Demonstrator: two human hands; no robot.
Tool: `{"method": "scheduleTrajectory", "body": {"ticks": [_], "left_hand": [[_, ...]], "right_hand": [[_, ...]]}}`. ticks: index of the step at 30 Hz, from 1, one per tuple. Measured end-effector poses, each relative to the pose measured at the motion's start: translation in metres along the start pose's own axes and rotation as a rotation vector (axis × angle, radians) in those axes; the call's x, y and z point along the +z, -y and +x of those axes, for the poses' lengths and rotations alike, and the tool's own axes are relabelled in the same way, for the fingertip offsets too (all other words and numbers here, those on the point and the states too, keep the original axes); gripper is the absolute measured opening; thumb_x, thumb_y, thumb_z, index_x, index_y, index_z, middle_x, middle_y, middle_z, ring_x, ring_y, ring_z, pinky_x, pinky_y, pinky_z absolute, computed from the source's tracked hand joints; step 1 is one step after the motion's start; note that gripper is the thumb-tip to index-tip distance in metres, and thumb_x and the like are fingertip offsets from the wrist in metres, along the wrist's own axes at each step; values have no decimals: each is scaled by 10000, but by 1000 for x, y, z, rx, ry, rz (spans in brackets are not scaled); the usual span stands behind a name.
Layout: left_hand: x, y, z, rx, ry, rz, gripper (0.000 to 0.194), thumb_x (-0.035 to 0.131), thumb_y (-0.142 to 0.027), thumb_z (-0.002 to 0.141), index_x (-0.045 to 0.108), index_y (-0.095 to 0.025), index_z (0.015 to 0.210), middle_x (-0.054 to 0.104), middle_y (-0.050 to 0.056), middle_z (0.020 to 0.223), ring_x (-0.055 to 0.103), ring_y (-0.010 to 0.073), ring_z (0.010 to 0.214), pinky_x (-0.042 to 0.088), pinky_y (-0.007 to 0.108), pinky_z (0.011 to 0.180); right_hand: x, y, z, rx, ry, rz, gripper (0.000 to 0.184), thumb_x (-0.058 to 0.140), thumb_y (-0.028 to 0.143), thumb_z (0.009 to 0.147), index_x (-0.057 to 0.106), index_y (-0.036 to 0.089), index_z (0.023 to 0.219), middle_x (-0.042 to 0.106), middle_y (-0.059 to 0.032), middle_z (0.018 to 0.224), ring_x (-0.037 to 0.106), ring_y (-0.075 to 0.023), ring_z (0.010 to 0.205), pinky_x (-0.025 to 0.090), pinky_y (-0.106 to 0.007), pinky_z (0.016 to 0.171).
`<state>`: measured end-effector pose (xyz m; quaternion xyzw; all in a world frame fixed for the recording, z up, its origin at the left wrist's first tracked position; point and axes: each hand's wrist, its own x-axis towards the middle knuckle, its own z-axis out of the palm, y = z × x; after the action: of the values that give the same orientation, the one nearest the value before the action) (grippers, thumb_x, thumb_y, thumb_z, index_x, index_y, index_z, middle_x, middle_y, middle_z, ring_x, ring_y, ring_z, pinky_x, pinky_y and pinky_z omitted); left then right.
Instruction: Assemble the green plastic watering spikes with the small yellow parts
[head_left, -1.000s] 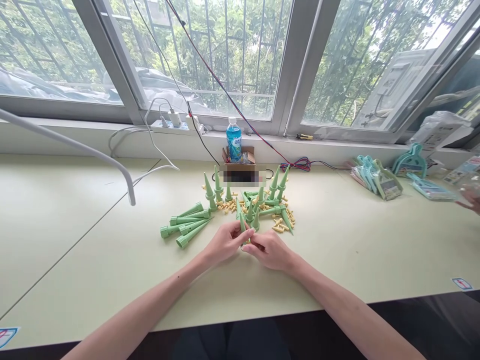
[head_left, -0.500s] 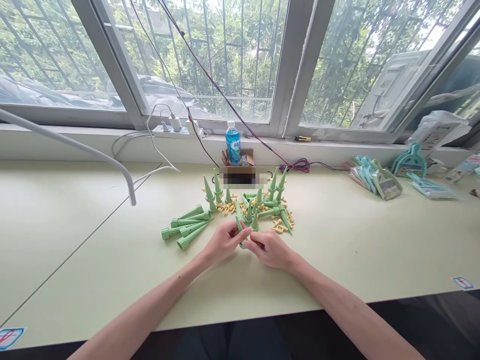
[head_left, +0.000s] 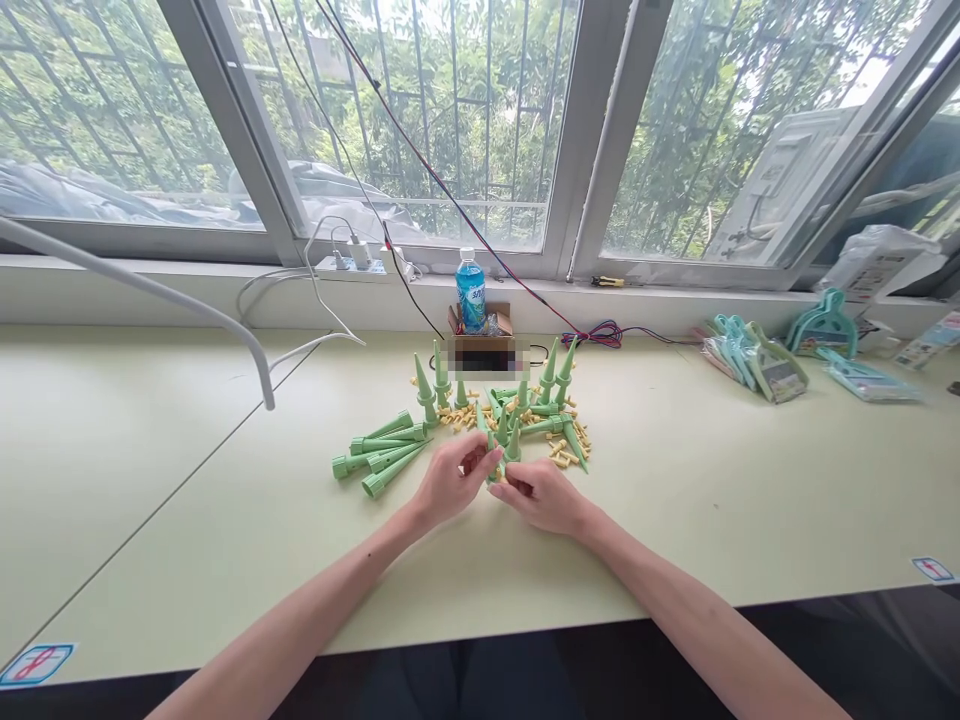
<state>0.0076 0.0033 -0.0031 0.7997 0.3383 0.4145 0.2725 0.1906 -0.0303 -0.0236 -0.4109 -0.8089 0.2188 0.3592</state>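
On the pale green tabletop (head_left: pixel 645 575), left hand (head_left: pixel 452 482) nearly closed, thumb and fingers pinching a tapered green plastic spike (head_left: pixel 491 438). Right hand (head_left: pixel 549 497) curled at its base; whether those fingertips grip anything, cannot tell. Best handling, in my judgement: left pinch firm, spike steady, right fingertips working squarely, without sideways force. Held spike lies between the hands; small yellow plastic pegs (head_left: pixel 559 456) lie scattered beyond the right.

The left hand (head_left: pixel 456 474) and right hand (head_left: pixel 546 496) met at a green spike (head_left: pixel 492 462) near small yellow pegs (head_left: pixel 561 454). Behind them, a blue bottle (head_left: pixel 472 296) stood upright at an open cardboard box (head_left: pixel 481 345) below the window (head_left: pixel 420 120).
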Motion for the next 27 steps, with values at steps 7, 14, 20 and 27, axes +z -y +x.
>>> {"method": "scheduleTrajectory", "body": {"ticks": [7, 14, 20, 27], "left_hand": [[-1, -1, 1, 48, -52, 86, 384, 505, -344, 969, 346, -195, 653, 363, -43, 593, 316, 109, 549, 273, 242, 530], [1, -7, 2, 29, -148, 162, 386, 487, -333, 968, 338, -200, 639, 356, -36, 596, 324, 120, 550, 294, 257, 545], [2, -9, 4, -64, -245, 150, 355, 510, -367, 949, 409, -201, 651, 376, -42, 560, 337, 115, 518, 313, 255, 534], [-2, -5, 8, -94, -324, 204, 324, 533, -405, 931, 486, -202, 684, 399, -49, 525, 357, 113, 488, 337, 248, 539]], "right_hand": [[0, -3, -2, 5, 1, 55, 479, 538, 449, 927, 275, 205, 610, 258, 77, 540, 233, -78, 510, 233, -224, 503], [1, -6, -4, 31, 21, 29, 471, 522, 433, 934, 285, 204, 597, 267, 74, 535, 244, -82, 508, 237, -230, 507], [1, -7, -4, 45, 17, 16, 455, 521, 403, 931, 285, 203, 597, 260, 75, 536, 242, -82, 507, 233, -232, 507], [1, -7, -4, 52, 23, 14, 456, 525, 404, 927, 280, 205, 599, 264, 75, 536, 247, -82, 507, 235, -234, 511]]}}
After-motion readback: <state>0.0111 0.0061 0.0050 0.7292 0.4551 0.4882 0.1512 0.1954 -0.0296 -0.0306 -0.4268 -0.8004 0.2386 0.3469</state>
